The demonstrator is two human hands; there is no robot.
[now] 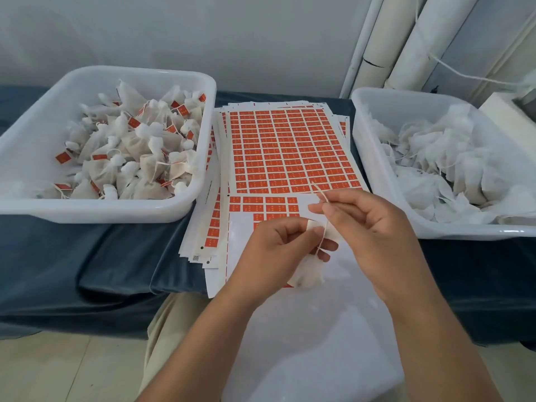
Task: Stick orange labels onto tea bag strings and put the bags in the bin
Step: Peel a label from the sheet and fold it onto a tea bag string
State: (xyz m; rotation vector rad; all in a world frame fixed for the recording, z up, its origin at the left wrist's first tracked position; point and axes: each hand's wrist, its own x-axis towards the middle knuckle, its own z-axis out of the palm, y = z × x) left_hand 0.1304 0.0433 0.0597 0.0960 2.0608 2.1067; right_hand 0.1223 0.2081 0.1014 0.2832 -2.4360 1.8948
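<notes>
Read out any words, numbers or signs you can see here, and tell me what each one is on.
No text here is legible.
orange labels: pale marks on each, too small and blurred to read.
sheet margin: a line of tiny print, unreadable.
square code near a sheet's edge: no readable characters.
labelled bags in the left bin: their labels are blurred too.

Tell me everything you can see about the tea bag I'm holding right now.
The tea bag is a small pouch of white gauzy fabric, gathered at the top, hanging below the left hand, which holds its neck. Its thin pale string runs upward to the right hand, which pinches it near the end. No orange label shows on it. It hangs above the label sheet.
</notes>
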